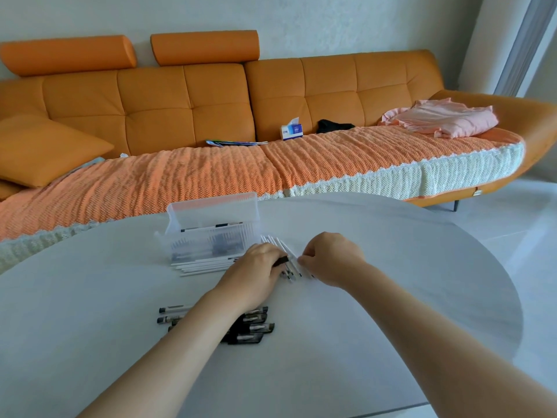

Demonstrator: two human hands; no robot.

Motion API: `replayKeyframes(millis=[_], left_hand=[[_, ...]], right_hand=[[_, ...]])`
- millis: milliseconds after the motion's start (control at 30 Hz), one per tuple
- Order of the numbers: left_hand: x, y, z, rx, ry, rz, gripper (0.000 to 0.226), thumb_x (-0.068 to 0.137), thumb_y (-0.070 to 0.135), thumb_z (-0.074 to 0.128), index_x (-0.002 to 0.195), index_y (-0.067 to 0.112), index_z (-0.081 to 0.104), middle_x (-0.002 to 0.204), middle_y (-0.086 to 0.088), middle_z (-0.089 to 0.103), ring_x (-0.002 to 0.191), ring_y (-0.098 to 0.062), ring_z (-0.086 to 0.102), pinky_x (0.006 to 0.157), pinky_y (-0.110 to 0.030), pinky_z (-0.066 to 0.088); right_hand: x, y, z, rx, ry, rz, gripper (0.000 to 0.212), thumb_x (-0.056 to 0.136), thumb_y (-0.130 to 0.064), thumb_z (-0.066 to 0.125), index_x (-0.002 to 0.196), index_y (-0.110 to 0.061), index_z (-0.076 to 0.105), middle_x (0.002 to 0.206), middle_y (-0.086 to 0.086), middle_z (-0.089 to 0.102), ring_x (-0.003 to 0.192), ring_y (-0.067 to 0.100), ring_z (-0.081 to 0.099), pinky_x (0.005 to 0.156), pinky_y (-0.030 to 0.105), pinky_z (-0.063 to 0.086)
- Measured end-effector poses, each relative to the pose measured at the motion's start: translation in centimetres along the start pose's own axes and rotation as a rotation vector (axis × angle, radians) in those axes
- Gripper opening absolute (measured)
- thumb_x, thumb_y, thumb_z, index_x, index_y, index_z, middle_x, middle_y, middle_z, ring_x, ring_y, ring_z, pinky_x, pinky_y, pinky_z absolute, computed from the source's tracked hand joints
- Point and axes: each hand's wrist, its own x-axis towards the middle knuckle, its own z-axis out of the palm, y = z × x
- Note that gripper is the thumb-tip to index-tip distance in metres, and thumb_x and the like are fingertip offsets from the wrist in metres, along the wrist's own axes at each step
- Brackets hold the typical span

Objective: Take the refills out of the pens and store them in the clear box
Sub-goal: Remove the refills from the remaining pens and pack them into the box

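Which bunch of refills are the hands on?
The fanned bunch right of the clear box, between the left hand and right hand; the other bundle lies farther left.

One head-worn camera looks forward and down across the table (391, 251) toward the sofa (180, 95).

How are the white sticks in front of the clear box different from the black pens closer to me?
The white refills are thin and pale; the black pens are thicker and dark. The white refills lie just in front of the clear box; the black pens sit nearer you. The white refills lie neatly side by side, while the black pens are in a looser heap. Both lie flat on the table.
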Motion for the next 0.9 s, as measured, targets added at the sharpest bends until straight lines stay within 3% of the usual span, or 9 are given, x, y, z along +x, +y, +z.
replayKeyframes(millis=[100,233,500,700,900], left_hand=[[0.1,0.1,0.2,0.052,0.023,0.027,0.032,0.101,0.03,0.046,0.13,0.03,0.056,0.133,0.012,0.051,0.126,-0.01,0.04,0.102,-0.032,0.04],[0.6,0.4,0.4,0.092,-0.067,0.051,0.036,0.1,0.034,0.046,0.136,0.032,0.053,0.146,0.009,0.042,0.137,-0.012,0.03,0.11,-0.035,0.033],[0.7,0.2,0.1,0.108,-0.016,0.069,0.035,0.099,0.035,0.049,0.133,0.03,0.056,0.135,0.012,0.049,0.129,-0.011,0.038,0.105,-0.033,0.037],[0.3,0.0,-0.1,0.121,-0.017,0.065,0.033,0.099,0.035,0.049,0.128,0.024,0.06,0.133,0.012,0.05,0.126,-0.011,0.04,0.103,-0.032,0.038],[-0.8,-0.4,-1.9,0.091,0.055,0.078,0.027,0.098,0.026,0.051,0.123,0.025,0.062,0.124,0.016,0.053,0.12,-0.008,0.044,0.096,-0.03,0.042]], right_hand=[[-0.1,0.2,-0.3,0.054,-0.059,-0.046,0.016,0.087,-0.035,0.059,0.084,-0.027,0.073,0.077,-0.008,0.067,0.074,0.017,0.065,0.057,0.023,0.045],[0.3,1.2,-0.4,0.007,-0.009,-0.058,0.015,0.088,-0.03,0.057,0.09,-0.034,0.072,0.092,-0.012,0.068,0.083,0.014,0.063,0.066,0.027,0.052],[0.3,1.7,-0.4,0.052,-0.118,-0.164,0.021,0.09,-0.034,0.065,0.11,-0.038,0.069,0.103,-0.016,0.063,0.095,0.009,0.058,0.079,0.025,0.05],[0.1,1.2,-0.1,0.035,-0.104,-0.195,0.021,0.094,-0.028,0.06,0.11,-0.037,0.07,0.108,-0.014,0.064,0.099,0.012,0.058,0.083,0.028,0.052],[-0.4,1.0,-0.6,0.072,-0.104,-0.217,0.031,0.092,-0.024,0.062,0.122,-0.034,0.065,0.107,-0.014,0.064,0.099,0.01,0.058,0.087,0.029,0.051]])
